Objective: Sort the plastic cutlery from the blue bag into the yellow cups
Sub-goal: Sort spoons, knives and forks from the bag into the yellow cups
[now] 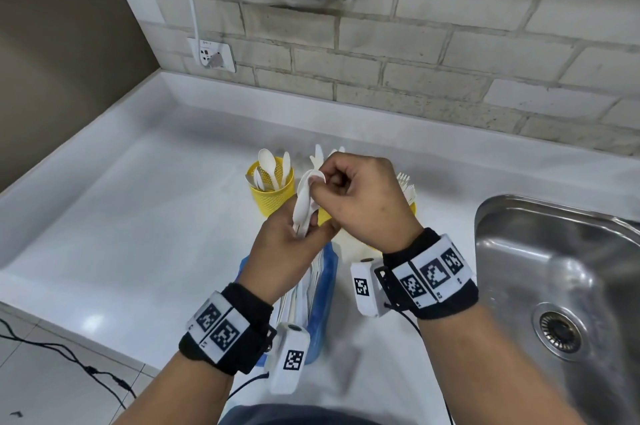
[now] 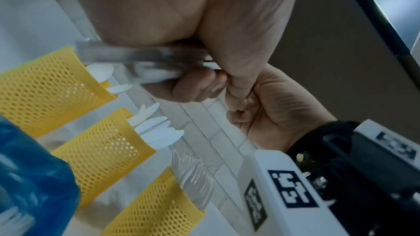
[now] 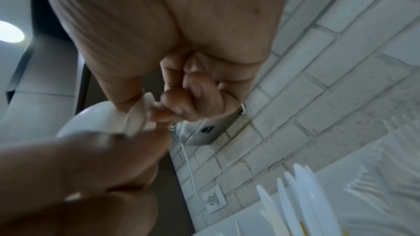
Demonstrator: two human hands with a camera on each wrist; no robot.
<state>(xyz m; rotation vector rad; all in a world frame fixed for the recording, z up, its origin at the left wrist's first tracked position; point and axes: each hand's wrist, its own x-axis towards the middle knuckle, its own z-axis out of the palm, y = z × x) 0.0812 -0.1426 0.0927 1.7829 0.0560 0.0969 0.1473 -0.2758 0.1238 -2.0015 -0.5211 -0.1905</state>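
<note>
Above the blue bag (image 1: 325, 289) on the table (image 1: 145, 217), the left hand (image 1: 287, 244) grips a bundle of spoons (image 1: 304, 203) by the handles while the right hand (image 1: 363, 196) pinches one bowl; light, stiff, probably slippery plastic, best lifted singly.

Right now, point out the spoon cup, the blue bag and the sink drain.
spoon cup (image 1: 277, 198), head view, on its yellow mesh wall.
blue bag (image 1: 320, 317), head view, on its right side beside the left wrist.
sink drain (image 1: 558, 329), head view, on the metal strainer.
</note>
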